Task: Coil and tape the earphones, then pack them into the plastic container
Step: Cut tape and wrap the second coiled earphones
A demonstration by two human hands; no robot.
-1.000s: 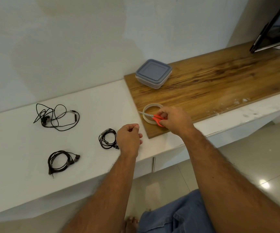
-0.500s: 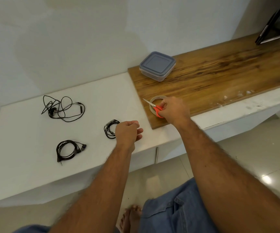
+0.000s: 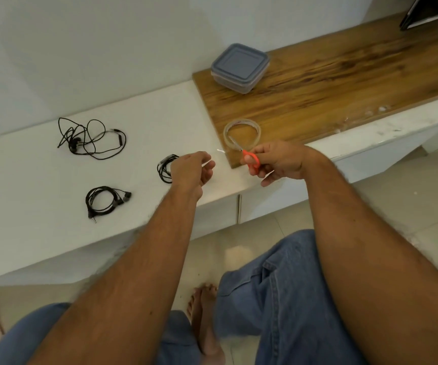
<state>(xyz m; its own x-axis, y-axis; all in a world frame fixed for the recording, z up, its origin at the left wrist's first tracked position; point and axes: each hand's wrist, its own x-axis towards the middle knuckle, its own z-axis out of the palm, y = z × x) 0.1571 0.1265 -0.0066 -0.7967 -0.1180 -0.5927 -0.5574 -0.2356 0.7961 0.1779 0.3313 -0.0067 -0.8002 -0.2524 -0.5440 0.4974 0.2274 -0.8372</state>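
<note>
both arms extended; left hand (image 3: 190,171) and right hand (image 3: 278,160) fingers curled.

No readable text anywhere.

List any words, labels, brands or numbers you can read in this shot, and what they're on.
None can be read.
Tape roll: reddish marks on its inner rim, too blurred to tell if they are print.
Plastic container: no label visible on the lid.
Scissors: no marking visible.

Home living room, likely. Low white cabinet (image 3: 54,233) against plain wall, wood top (image 3: 344,83), corner of flat screen (image 3: 434,11), glossy tiled floor (image 3: 397,201), bare foot (image 3: 207,325), jeans.
</note>
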